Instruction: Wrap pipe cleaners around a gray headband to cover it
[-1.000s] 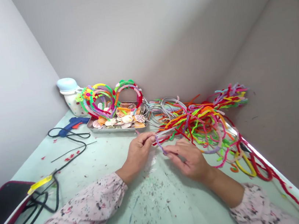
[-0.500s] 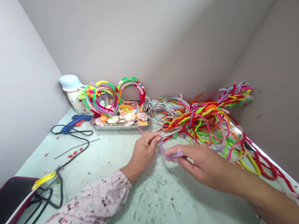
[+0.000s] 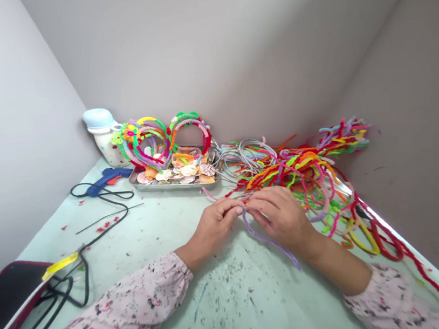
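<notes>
A purple pipe cleaner [image 3: 270,240] hangs in a curve from between my fingertips, its loose tail slanting down and right under my right hand. My left hand [image 3: 222,219] is closed in a pinch at its upper end. Close against that pinch, my right hand [image 3: 279,216] is also closed, thumb and fingers at the same spot. Thin grey wire shows just behind the fingers, and a pink pipe cleaner end [image 3: 208,193] sticks out above my left hand. My fingers cover the exact place where these meet.
Behind the hands stands a metal tray [image 3: 173,186] of shells with colourful wrapped headbands [image 3: 151,141]. Tangled pipe cleaners [image 3: 302,169] and grey wire hoops [image 3: 256,151] lie to the right. At left are a blue glue gun [image 3: 103,182], its black cord, a lidded jar [image 3: 105,139] and a dark tablet-like device [image 3: 13,297].
My right hand has moved up and left to meet my left hand. The purple pipe cleaner's tail, bunched in my right fingers before, now hangs loose.
</notes>
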`<state>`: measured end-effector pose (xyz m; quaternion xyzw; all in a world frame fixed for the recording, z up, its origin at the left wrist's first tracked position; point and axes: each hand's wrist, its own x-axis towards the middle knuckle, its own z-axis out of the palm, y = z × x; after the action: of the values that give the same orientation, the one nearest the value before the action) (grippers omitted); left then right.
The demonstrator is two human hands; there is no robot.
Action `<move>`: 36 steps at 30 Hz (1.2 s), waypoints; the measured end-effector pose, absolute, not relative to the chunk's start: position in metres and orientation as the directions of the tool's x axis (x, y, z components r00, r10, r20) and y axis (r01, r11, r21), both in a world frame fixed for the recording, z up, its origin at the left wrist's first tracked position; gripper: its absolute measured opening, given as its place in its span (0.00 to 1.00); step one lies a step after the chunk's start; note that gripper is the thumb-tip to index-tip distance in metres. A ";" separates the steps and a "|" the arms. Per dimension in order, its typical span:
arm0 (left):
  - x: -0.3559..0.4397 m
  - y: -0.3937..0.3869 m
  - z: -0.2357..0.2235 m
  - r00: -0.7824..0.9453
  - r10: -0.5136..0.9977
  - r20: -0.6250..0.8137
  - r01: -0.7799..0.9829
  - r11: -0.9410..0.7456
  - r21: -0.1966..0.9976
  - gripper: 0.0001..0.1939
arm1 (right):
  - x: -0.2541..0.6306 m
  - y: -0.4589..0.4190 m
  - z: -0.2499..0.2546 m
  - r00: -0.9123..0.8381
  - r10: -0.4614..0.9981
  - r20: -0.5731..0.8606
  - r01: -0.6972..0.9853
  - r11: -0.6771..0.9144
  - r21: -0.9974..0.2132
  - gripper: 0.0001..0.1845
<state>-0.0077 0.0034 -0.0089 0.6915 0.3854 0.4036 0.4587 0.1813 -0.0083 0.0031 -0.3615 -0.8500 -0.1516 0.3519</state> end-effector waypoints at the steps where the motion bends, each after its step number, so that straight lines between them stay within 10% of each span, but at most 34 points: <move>1: -0.007 0.002 -0.008 0.384 0.903 0.192 0.140 -0.263 0.955 0.13 | 0.181 -0.008 0.001 -0.488 0.505 0.711 0.720 0.694 0.001 0.08; 21: -0.005 -0.001 -0.009 0.400 0.897 0.186 0.118 -0.252 0.960 0.10 | 0.185 -0.004 -0.006 -0.487 0.463 0.741 0.700 0.714 0.013 0.06; 36: -0.008 0.000 -0.009 0.369 0.861 0.351 0.307 -0.469 0.828 0.08 | 0.177 -0.010 -0.003 -0.342 0.643 0.685 0.633 0.697 -0.338 0.03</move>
<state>-0.0079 0.0005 -0.0086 0.7541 0.3870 0.4074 0.3399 0.1774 -0.0102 -0.0027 -0.3894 -0.8191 0.0061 0.4212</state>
